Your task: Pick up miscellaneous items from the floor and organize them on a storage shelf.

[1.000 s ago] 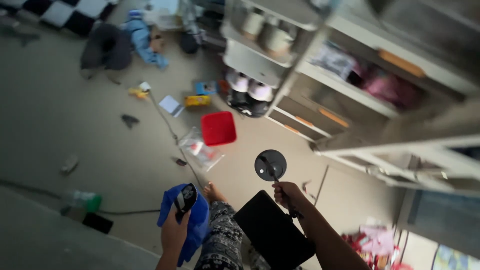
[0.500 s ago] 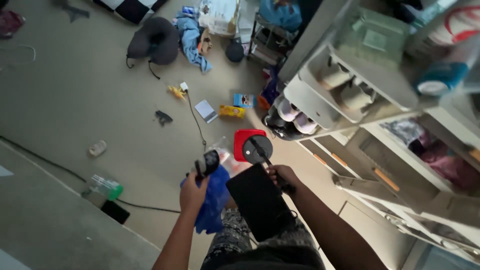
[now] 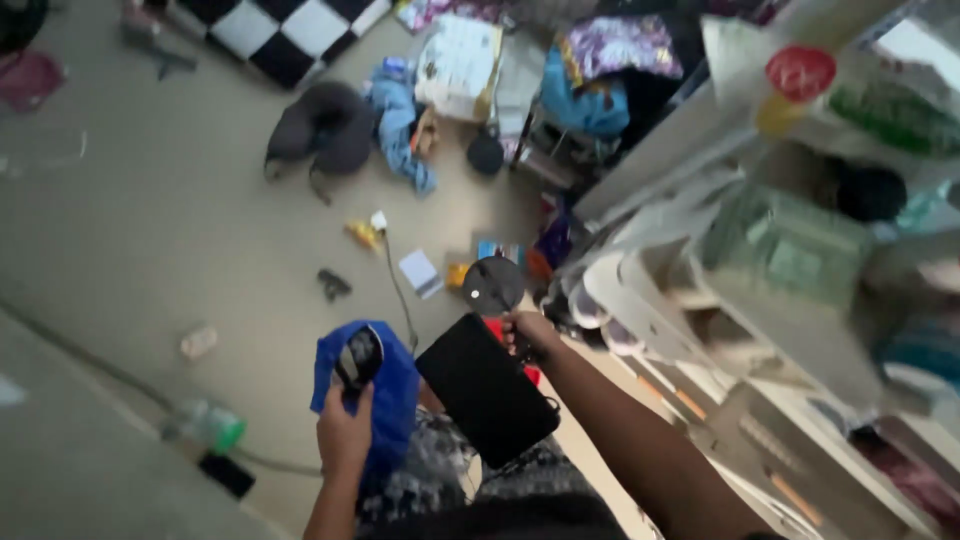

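My left hand (image 3: 345, 435) grips a blue cloth (image 3: 390, 395) together with a small dark oval gadget (image 3: 358, 358) pressed against it. My right hand (image 3: 530, 335) is closed around the thin stem of a black stand: its round black base (image 3: 493, 283) points away from me and a flat black rectangular panel (image 3: 487, 388) hangs toward my lap. Both hands are held out above my patterned trousers (image 3: 440, 480), roughly a hand's width apart.
A red square tub (image 3: 505, 330) peeks out behind the panel. On the beige floor lie a grey neck pillow (image 3: 325, 125), blue clothes (image 3: 400, 110), a cable (image 3: 400, 285), small boxes (image 3: 420, 272) and a green-capped bottle (image 3: 210, 425). White shelves (image 3: 690, 300) crowded with items fill the right.
The view swung up and left. My left hand dropped lower with the cloth and gadget. My right hand kept its hold on the stand, whose round base now covers the red tub.
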